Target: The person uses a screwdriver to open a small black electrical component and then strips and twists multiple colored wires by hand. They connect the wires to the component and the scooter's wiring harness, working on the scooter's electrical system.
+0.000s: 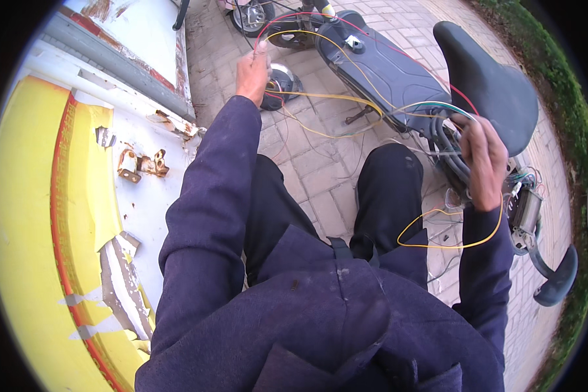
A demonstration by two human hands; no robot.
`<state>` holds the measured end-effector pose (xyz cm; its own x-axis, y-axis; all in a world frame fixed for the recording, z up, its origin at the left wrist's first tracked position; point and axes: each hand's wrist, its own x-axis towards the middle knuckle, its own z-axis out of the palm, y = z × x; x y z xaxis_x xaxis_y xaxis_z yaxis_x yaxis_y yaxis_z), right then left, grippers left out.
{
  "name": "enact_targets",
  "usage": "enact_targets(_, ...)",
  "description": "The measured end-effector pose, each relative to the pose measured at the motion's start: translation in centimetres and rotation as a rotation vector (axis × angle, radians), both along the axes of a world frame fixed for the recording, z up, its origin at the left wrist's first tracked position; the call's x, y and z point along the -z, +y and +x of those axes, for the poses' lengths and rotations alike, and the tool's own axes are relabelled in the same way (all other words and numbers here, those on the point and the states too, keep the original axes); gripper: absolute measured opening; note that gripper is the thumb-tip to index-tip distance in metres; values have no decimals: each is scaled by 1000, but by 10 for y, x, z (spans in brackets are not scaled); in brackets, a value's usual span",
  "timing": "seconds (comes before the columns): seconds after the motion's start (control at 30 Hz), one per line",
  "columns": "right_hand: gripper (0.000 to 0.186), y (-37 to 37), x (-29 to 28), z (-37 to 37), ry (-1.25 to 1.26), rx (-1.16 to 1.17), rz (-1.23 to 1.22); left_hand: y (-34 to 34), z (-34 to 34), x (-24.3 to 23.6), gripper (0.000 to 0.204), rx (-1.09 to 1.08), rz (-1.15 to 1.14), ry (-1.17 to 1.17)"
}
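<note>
My left hand [253, 73], raised at the upper middle, pinches thin red and yellow electrical wires between thumb and fingertips. From there a yellow wire [358, 63] and a red wire [411, 57] run across to the right. My right hand [485, 160] is closed around a bundle of wires [438, 104], among them white, green, yellow and red ones. A loop of yellow wire [431, 246] hangs below that wrist. Between the hands lies the grey deck [389, 65] of an electric scooter. Its black saddle [487, 85] is beyond my right hand.
At right, a metal controller box [524, 212] with loose wires lies near a small dark padded piece [558, 281]. Below my left hand sits a round dark part [282, 85]. A white panel with a rusty latch [142, 164] and peeling yellow sheet [29, 215] flanks my left. A hedge [565, 104] borders the paving.
</note>
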<state>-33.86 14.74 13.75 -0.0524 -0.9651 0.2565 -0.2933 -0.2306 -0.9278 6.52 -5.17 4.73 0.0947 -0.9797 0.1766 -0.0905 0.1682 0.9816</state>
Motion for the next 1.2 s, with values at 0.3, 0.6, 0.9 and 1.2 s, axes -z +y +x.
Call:
enact_targets(0.3,34,101,21,-52,130,37,-142,-11,21,-24,58,-196,-182,-166)
enact_targets(0.6,14,133,49,-84,885,-175,78,-29,30,-64,50,-312,-321,-260)
enact_targets(0.9,20,163,113,-154,741,-243,441,-38,43,-89,44,-213,-262,-6)
enact_targets(1.2,14,203,173,-214,1036,-48,380,-22,32,-111,45,-268,-324,-56)
